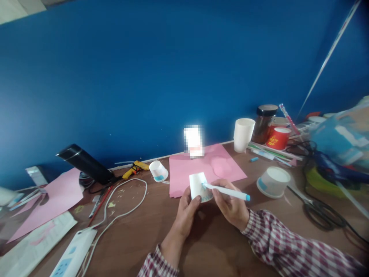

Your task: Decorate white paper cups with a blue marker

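Observation:
My left hand is closed around the lower left side of a white paper cup, which is tilted above the table. Light blue marks show on the cup's side and near its rim. In my right hand is a white marker with a light blue end, its tip touching the cup's wall. My right fingers also lie close to the cup's right edge. Behind the cup lie pink paper sheets. A small blue cap rests on the table to the right.
Left are a small cup, a yellow glue gun, a black cylinder, a white cable and a power strip. Right are stacked white cups, an upside-down cup, scissors and a red cup. A blue wall stands behind.

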A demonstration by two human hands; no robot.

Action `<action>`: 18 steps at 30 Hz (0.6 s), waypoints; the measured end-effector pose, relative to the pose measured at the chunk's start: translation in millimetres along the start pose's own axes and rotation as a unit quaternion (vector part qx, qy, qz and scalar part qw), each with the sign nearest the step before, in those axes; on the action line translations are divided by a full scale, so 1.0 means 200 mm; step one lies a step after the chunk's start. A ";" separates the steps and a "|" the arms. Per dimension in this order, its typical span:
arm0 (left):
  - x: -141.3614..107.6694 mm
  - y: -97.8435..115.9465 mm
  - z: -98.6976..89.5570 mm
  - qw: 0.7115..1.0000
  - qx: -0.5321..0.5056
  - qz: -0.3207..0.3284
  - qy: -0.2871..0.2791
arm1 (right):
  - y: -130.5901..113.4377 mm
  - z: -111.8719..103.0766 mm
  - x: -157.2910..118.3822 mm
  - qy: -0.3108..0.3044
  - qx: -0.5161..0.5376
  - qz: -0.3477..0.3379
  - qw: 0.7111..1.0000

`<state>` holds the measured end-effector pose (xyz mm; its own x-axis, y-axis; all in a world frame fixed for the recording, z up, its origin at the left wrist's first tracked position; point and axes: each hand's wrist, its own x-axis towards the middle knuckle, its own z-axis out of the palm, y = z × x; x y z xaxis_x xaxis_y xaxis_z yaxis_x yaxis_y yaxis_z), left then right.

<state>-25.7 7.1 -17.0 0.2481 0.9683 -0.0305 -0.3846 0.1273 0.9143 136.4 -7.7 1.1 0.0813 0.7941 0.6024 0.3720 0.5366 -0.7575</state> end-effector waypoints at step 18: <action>-0.01 0.01 0.02 1.000 0.009 0.005 -0.009 | -0.02 0.00 0.01 0.005 -0.001 -0.006 1.000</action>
<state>-23.9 5.7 -13.0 0.2608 0.9653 -0.0144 -0.3718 0.1142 0.9213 136.0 -8.7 5.0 0.0863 0.7846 0.6139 0.3755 0.5452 -0.7495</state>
